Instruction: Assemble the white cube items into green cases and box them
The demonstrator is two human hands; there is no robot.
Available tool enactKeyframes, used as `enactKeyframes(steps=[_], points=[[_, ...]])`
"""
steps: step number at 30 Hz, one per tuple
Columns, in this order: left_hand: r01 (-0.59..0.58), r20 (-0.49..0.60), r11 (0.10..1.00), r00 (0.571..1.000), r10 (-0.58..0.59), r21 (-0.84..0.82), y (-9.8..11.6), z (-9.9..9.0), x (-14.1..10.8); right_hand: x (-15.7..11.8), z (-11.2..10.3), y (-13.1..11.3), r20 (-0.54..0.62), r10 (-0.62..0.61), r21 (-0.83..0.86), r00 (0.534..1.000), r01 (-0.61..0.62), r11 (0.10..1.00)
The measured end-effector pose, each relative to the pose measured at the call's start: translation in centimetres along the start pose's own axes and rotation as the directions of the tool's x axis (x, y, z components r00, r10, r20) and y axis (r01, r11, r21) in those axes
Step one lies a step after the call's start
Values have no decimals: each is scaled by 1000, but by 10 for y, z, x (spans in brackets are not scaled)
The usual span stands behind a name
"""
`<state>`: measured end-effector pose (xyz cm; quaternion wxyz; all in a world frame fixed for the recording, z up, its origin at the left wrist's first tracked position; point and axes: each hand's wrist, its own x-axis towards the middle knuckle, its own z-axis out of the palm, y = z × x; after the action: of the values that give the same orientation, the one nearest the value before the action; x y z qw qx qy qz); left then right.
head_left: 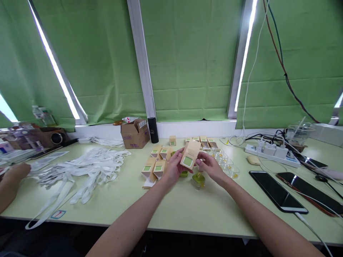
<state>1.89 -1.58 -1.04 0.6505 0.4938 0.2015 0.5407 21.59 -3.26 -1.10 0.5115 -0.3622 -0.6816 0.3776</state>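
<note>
My left hand (pixel 174 167) grips a small beige cardboard box (pixel 190 153) with a green square window, held tilted above the table. The curled fingers of my right hand (pixel 210 166) meet the box's right edge; their tips are partly hidden. Just below the hands sits a small clear container with a green top (pixel 198 179). Another green piece (pixel 184 174) shows under my left hand. Left of it stand several similar beige boxes (pixel 158 167), with flaps lifted. Several clear plastic cups (pixel 227 165) with yellow spots lie beyond my right hand.
White straps (pixel 91 166) lie piled at left, near another person's hand (pixel 18 173). At the back are a brown carton (pixel 134 134), a black bottle (pixel 153 130) and more beige boxes (pixel 205 143). Phones (pixel 277 191), cables and a power strip (pixel 272 155) occupy the right.
</note>
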Motion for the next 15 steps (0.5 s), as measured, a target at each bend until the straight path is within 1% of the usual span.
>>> enactKeyframes(steps=[4, 6, 8, 11, 15], points=[[-11, -13, 995, 1000, 13, 103, 1, 8, -6, -2, 8, -4, -13, 68, 154, 998, -66, 986], [-38, -27, 989, 999, 42, 146, 4, 11, -9, -2, 9, -5, -33, 82, 247, 996, -71, 966], [-78, -38, 978, 996, 87, 193, 6, 14, -11, -1, 9, -3, -71, 97, 302, 993, -71, 951], [-148, -17, 955, 987, 158, 255, 7, 13, -13, 2, 6, 2, -136, 135, 304, 982, -89, 949], [-225, 48, 903, 974, 223, 366, 0, 10, -11, 5, 6, 9, -215, 183, 313, 959, -110, 943]])
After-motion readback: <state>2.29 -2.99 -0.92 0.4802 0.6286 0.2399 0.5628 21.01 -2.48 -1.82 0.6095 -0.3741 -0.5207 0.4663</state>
